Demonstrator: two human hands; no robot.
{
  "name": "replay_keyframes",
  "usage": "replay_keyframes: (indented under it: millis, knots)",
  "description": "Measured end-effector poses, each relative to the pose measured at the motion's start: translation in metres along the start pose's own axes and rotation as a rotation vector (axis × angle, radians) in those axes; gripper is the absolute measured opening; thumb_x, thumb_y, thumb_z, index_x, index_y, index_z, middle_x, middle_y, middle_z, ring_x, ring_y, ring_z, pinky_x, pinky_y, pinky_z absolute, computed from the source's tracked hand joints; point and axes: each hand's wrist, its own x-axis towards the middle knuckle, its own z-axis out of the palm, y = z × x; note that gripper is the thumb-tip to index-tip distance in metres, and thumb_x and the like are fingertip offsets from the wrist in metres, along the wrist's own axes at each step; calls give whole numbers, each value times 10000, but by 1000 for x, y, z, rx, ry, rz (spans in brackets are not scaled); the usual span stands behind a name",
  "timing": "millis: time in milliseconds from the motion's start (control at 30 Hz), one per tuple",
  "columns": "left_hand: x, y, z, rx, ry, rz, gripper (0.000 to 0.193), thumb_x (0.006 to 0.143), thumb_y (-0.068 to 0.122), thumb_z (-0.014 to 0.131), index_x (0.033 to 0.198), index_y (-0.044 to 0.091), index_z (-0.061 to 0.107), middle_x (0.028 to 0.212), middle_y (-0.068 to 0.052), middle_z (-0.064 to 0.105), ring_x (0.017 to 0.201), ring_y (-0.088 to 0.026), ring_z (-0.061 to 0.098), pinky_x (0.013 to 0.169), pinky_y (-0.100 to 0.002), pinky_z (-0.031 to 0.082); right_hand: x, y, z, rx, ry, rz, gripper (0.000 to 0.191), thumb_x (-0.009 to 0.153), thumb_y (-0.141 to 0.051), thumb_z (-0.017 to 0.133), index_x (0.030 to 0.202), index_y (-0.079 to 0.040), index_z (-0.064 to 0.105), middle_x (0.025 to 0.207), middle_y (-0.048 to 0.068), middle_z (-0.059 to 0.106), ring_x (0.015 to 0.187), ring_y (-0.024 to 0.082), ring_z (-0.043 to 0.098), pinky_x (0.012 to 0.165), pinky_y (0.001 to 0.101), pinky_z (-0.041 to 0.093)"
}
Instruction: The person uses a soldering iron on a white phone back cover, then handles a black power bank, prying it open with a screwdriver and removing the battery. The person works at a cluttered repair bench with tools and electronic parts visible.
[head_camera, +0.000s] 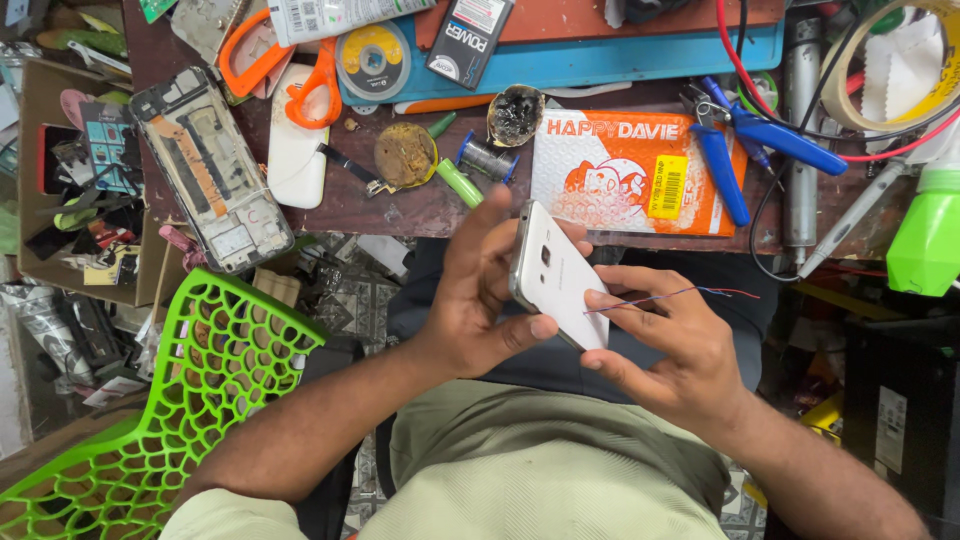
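Hidden or cut off: we cannot see the front of the white phone (558, 285), only its back cover with the small camera window. The roll of tape (905, 60) at 1 o'clock and the green spray bottle (928, 235) at 3 o'clock are both cropped by the frame edge. The tray of small parts (85, 180) at 9 o'clock is too cluttered for us to sort.

Hands: our left hand (478, 300) is curled around the phone's left edge, thumb pressed on the back cover, fingers hidden behind it. Our right hand (665, 345) is half closed, its fingertips touching the phone's lower right edge; a thin red and blue wire (690, 292) runs out from between its fingers toward 3 o'clock. We cannot tell exactly how the wire is pinched.

Location: the phone sits near frame centre, tilted, held above the lap and just below the tabletop (420, 205) edge.

Nearby on the tabletop: orange padded envelope (625, 170) at 12 o'clock, blue-handled pliers (735, 145) at 1 o'clock, opened phone frame (210, 165) at 10 o'clock, orange scissors (290, 70) at 11 o'clock. A green lattice chair (190, 400) stands at 8 o'clock.
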Motion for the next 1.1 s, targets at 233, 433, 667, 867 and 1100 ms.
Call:
replay_keyframes:
  millis: [233,433,667,867,1100]
  knots:
    - [-5,-1,-4,15,-47,39,503,1125,174,652,1497,271,328,1509,-193,444,1402,-305,495,1155,-457,529,-2,3,2,-142,27,-112,570,704,-321,887,1173,-53,708,1263,191,646,1084,296,640,911,423,534]
    - [-1,-8,9,-160,66,29,500,1062,251,709,1412,217,353,1435,-204,515,1353,-337,603,1127,-474,555,-2,9,-1,-193,206,-341,415,781,-125,832,1145,-5,673,1171,239,666,1098,367,685,932,438,592]
    - [3,16,-5,908,-13,351,347,951,-73,651,1237,110,580,1392,-210,572,1245,-351,654,1036,-425,583,-12,23,-26,-93,391,-302,219,831,70,748,986,32,599,973,229,709,944,373,750,868,462,643]
    - [6,28,-3,1016,-100,540,297,856,-111,691,1119,5,617,1110,-168,678,1051,-320,712,889,-430,596,-11,28,-23,3,347,-368,268,864,-14,790,1023,7,575,1013,203,699,961,327,748,863,432,655]
    - [12,53,11,1398,-254,687,219,952,91,707,1155,15,677,1179,-175,678,1082,-328,711,939,-442,601,-28,27,-38,-261,243,-615,144,882,-56,716,986,-3,632,1018,178,694,903,357,736,848,508,612]
